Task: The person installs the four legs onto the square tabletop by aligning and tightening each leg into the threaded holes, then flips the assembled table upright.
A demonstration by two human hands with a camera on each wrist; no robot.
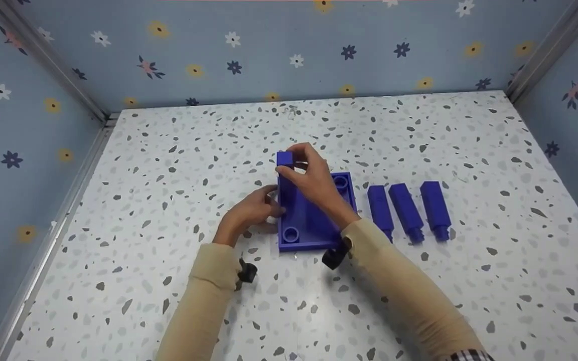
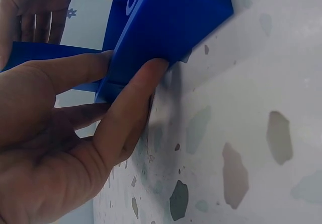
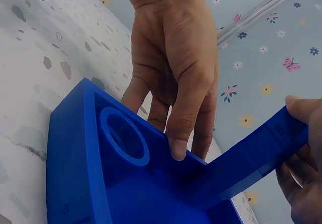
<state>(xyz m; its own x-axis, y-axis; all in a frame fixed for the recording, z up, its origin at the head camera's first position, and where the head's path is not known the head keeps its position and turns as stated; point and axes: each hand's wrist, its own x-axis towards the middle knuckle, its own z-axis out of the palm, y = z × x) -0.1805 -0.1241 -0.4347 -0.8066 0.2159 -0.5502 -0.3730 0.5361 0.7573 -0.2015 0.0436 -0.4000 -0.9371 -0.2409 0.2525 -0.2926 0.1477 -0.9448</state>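
A blue rectangular base (image 1: 303, 246) with raised rims and ring-shaped sockets (image 3: 125, 136) in its corners lies on the table, hollow side up. At its far left corner stands a square blue leg (image 1: 284, 159), upright, its lower end down inside the rim. My right hand (image 1: 314, 175) pinches the top of this leg between thumb and fingers. My left hand (image 1: 255, 208) grips the left wall of the base, the thumb at the rim and the fingers along the outside, as the right wrist view shows. The joint at the leg's foot is hidden.
Right of the base lie three more blue legs (image 1: 380, 208), (image 1: 406, 206), (image 1: 435, 205) side by side, their threaded ends toward me. The speckled white table (image 1: 168, 165) is bordered by flower-patterned blue panels (image 1: 289, 50) at the back and both sides.
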